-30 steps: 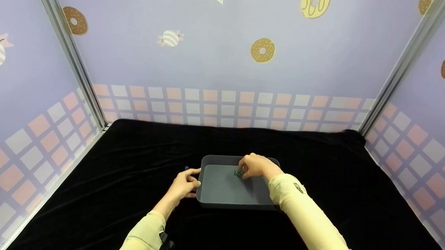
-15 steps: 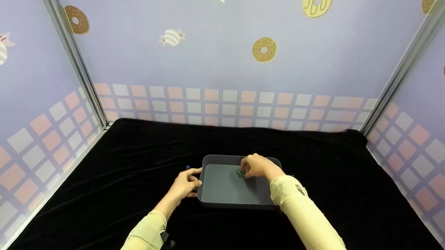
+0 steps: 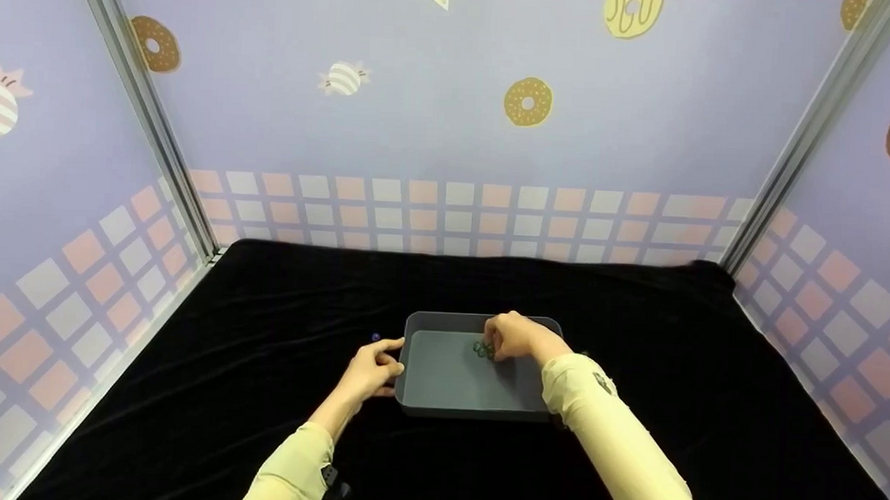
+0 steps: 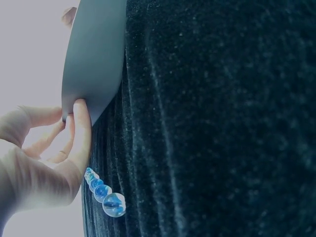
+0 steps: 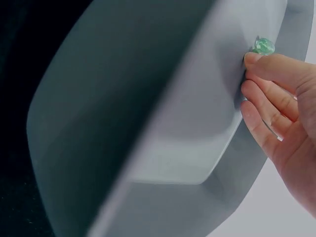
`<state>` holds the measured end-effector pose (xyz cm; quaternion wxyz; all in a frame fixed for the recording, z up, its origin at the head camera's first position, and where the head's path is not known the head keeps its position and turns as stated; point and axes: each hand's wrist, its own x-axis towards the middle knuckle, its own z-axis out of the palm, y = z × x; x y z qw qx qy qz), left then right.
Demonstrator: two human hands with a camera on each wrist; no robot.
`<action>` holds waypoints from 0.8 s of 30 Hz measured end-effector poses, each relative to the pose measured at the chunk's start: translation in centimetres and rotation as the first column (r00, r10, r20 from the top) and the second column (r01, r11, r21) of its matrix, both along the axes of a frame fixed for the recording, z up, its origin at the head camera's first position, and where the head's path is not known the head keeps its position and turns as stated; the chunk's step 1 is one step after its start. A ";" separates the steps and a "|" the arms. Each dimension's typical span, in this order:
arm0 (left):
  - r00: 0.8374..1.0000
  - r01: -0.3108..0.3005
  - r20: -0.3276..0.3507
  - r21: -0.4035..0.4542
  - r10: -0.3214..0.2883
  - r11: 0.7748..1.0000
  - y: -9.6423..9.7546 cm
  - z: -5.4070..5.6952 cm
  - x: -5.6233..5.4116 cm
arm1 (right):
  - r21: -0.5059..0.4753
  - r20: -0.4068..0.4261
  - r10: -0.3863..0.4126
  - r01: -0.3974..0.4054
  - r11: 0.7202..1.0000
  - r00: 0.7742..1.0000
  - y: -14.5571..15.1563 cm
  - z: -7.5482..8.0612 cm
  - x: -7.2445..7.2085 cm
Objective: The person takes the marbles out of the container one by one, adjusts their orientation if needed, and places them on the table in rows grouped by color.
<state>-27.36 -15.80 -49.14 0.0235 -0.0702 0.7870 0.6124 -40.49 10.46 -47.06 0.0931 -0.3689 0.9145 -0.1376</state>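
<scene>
A grey rectangular tray (image 3: pixel 439 385) lies on the black cloth. At its left wall my left hand (image 3: pixel 367 368) has its thumb and fingertips on the edge, holding it. My right hand (image 3: pixel 515 336) reaches down inside the tray, fingers bent and fingertips low over the tray floor. Right at these fingertips is a small cluster of green glass marbles (image 3: pixel 480 348); in the right wrist view one green marble (image 5: pixel 264 46) shows just past the thumb tip, and the fingers partly hide the rest. Several clear blue marbles (image 4: pixel 114 204) lie in a row on the cloth by my left hand.
Black velvet cloth (image 3: pixel 277 303) covers the table around the tray. Pale purple walls (image 3: pixel 450 130) with sweets printed on them enclose the table at the back and both sides.
My right hand has shifted slightly to the right inside the tray, and more of the green marbles shows beside its fingertips. The left hand keeps its place on the tray's edge.
</scene>
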 end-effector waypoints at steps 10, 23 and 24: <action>1.000 0.004 0.004 -0.020 -0.004 1.000 0.0 0.0 0.1 | -0.013 -0.016 -0.007 0.007 1.000 1.000 0.0 -0.2 0.2; 1.000 0.006 -0.009 0.003 -0.006 1.000 0.0 0.3 0.4 | -0.038 -0.015 0.018 -0.019 0.999 1.000 0.5 0.7 0.5; 1.000 0.005 -0.010 0.006 -0.005 1.000 0.0 0.3 0.3 | -0.051 -0.016 0.020 -0.021 0.998 1.000 0.6 0.8 0.5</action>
